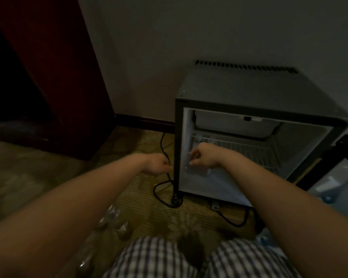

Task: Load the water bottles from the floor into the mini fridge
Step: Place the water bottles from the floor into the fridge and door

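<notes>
I am sitting on the carpet floor [149, 209] and the open mini fridge [249, 87] is standing at 1 o'clock from me, against the wall. My right hand [203, 155] is reaching inside it, at the left side, in front of the wire shelf [253, 150]. Its fingers are curling round a clear water bottle [198, 171], and this bottle is standing close to the left inner wall, low in the fridge. My left hand [159, 164] is hanging at 11 o'clock, just outside the left edge of the fridge and beside the black power cord [159, 189]. Its fingers are bending inward, but I cannot tell if they are grasping something. The other water bottles [113, 215] are lying on the floor at 9 o'clock, near my left knee, dim and blurred. My checked shorts [155, 257] are showing at 6 o'clock.
</notes>
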Available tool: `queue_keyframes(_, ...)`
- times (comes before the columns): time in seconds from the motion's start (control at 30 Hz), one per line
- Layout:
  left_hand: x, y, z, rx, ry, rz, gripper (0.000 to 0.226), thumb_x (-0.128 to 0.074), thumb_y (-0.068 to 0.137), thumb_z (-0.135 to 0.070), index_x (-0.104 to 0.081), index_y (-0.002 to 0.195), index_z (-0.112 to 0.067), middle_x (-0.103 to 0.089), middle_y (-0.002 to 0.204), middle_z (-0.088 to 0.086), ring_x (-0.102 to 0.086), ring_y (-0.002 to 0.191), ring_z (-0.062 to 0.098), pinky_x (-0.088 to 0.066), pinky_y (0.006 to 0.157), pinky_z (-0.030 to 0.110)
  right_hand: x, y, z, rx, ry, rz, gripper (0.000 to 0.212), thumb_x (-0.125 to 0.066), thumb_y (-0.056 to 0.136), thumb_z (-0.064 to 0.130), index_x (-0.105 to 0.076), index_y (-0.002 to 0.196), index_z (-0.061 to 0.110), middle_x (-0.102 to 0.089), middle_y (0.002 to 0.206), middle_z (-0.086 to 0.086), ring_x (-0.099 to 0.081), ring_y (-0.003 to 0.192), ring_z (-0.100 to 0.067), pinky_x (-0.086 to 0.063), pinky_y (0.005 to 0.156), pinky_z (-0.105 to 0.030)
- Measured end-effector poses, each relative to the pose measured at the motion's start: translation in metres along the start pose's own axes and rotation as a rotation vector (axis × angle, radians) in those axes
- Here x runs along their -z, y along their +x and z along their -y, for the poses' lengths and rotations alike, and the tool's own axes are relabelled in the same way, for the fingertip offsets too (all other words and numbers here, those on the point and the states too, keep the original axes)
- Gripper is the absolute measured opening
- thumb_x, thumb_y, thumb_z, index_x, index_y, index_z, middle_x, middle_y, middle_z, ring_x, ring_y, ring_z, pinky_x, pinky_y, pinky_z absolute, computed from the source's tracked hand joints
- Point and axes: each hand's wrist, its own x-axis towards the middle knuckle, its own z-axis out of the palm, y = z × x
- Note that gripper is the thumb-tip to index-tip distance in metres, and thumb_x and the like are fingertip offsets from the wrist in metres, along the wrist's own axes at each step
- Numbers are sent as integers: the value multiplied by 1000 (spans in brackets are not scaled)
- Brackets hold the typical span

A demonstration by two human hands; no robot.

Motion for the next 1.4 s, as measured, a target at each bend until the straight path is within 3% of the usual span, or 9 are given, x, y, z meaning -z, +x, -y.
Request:
queue_keyframes(0.13, 6, -60, 26, 30, 13, -73, 42, -41, 97, -31, -47, 133, -11, -51, 132, 11, -52, 119, 26, -42, 96, 33, 8, -21, 53, 71, -28, -45, 35, -57, 92, 28, -59, 123, 11, -60, 123, -7, -58, 111, -22, -45, 86, -28)
queue_keyframes(0.33, -2, -150, 74, 132, -4, -183, 42, -43, 96, -33, -49, 131, -12, -52, 131, 8, -51, 118, 24, -43, 102, 38, -8, -54, 142, 185, -65, -47, 35, -56, 92, 31, -58, 124, 17, -56, 128, -4, -53, 116, -22, -43, 88, -29)
queue_keyframes(0.7, -123, -286, 198, 326, -173, -148, 41, -47, 95, -32, -52, 128, -9, -55, 129, 9, -54, 116, 25, -44, 101, 37, -140, -104, 277, 386, -23, 159, 36, -58, 91, 26, -58, 124, 12, -59, 126, -9, -59, 109, -23, -49, 92, -34)
queue_keyframes(0.9, -220, -330, 264, 441, -342, -135, 34, -53, 91, -31, -55, 120, -13, -58, 112, -1, -54, 99, 15, -44, 89, 29, -221, -118, 318, 411, -15, 354, 31, -56, 92, 21, -57, 122, 13, -59, 125, -8, -58, 110, -22, -50, 86, -30)
queue_keyframes(1.03, -281, -346, 287, 566, -520, -100, 48, -60, 87, -28, -44, 131, -19, -52, 131, 6, -53, 114, 20, -46, 97, 33, -269, -119, 335, 437, -92, 438, 33, -55, 92, 19, -55, 124, 12, -56, 128, -8, -55, 116, -21, -45, 93, -30)
queue_keyframes(1.17, -328, -345, 303, 653, -704, -126, 75, -66, 82, -22, -25, 145, -18, -36, 148, 8, -37, 135, 26, -35, 111, 40, -310, -113, 343, 421, -129, 497, 37, -56, 92, 18, -53, 128, 13, -55, 130, -9, -55, 116, -22, -46, 94, -31)
queue_keyframes(1.3, -367, -333, 310, 672, -887, -185, 82, -68, 81, -20, -20, 147, -24, -31, 151, 8, -33, 138, 27, -32, 113, 44, -340, -111, 349, 420, -112, 522, 42, -57, 91, 16, -48, 132, 15, -53, 134, -8, -52, 121, -22, -43, 95, -29)
queue_keyframes(1.4, -386, -323, 307, 621, -1064, -330, 82, -70, 79, -15, -24, 145, -24, -35, 148, 5, -34, 137, 24, -32, 113, 43, -357, -112, 349, 438, -75, 518, 46, -57, 91, 16, -45, 135, 17, -53, 134, -7, -52, 122, -20, -42, 96, -29)
